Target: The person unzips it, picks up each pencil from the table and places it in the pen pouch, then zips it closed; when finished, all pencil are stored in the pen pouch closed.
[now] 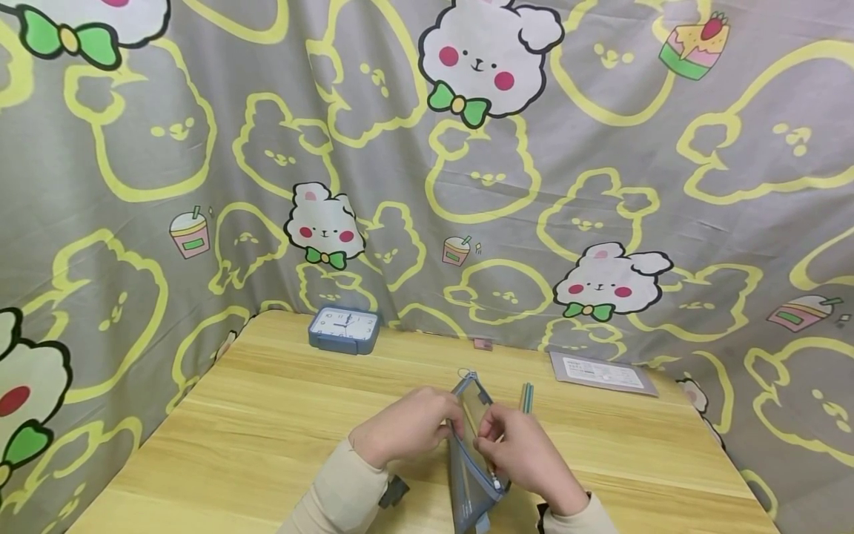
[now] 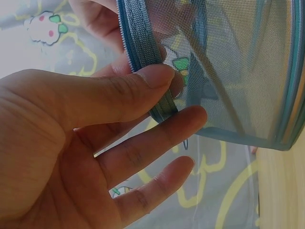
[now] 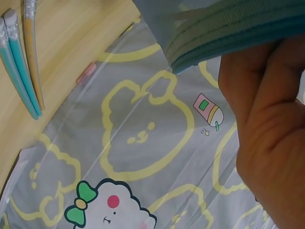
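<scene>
A blue-grey mesh zip pencil pouch [image 1: 465, 486] is held up over the table with its zipper undone. My left hand [image 1: 415, 424] pinches one zipper edge between thumb and forefinger; its other fingers are spread below in the left wrist view. At the opposite side, my right hand [image 1: 525, 449] has its fingertips at the opening and pinches a slim pencil [image 2: 219, 90], seen through the mesh slanting down inside the pouch. More long, thin shapes show dimly through the mesh. In the right wrist view the pouch hides the right fingertips.
Several pencils [image 1: 528, 398] lie beside the right hand, teal and yellow ones among them [image 3: 19, 67]. A blue clock [image 1: 344, 331] stands at the back left. A flat grey packet with a white label [image 1: 603, 373] and a small pink item [image 1: 483, 344] lie near the patterned curtain [image 1: 400, 170].
</scene>
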Available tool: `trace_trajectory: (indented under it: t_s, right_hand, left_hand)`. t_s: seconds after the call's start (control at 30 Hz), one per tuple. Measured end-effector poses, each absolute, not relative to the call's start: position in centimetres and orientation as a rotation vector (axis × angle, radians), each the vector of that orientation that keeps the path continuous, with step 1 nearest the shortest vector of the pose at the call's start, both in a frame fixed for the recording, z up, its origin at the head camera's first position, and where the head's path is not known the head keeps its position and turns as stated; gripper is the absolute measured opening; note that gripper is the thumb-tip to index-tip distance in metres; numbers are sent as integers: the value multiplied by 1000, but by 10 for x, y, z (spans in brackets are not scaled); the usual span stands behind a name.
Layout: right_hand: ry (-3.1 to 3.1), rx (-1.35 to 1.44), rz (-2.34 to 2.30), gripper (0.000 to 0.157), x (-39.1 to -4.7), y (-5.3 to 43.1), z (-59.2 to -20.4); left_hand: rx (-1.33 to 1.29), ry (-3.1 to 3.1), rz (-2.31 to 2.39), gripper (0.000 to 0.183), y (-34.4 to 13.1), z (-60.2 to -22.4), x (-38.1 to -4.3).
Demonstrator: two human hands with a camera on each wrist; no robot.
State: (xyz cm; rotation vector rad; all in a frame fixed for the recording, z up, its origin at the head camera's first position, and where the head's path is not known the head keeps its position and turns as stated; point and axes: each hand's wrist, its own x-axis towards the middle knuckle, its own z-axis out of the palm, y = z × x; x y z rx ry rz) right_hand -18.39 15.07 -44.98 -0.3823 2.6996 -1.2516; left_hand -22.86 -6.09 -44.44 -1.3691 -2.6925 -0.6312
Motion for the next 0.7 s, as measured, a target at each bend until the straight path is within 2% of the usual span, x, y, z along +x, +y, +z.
trace_trajectory:
  t_s: [0.7]
  right_hand:
    - [2844,-393,-1141,17,-187,144,-465]
  left_hand:
    - [-1349,-2716,-663,18,-61,-442,-226]
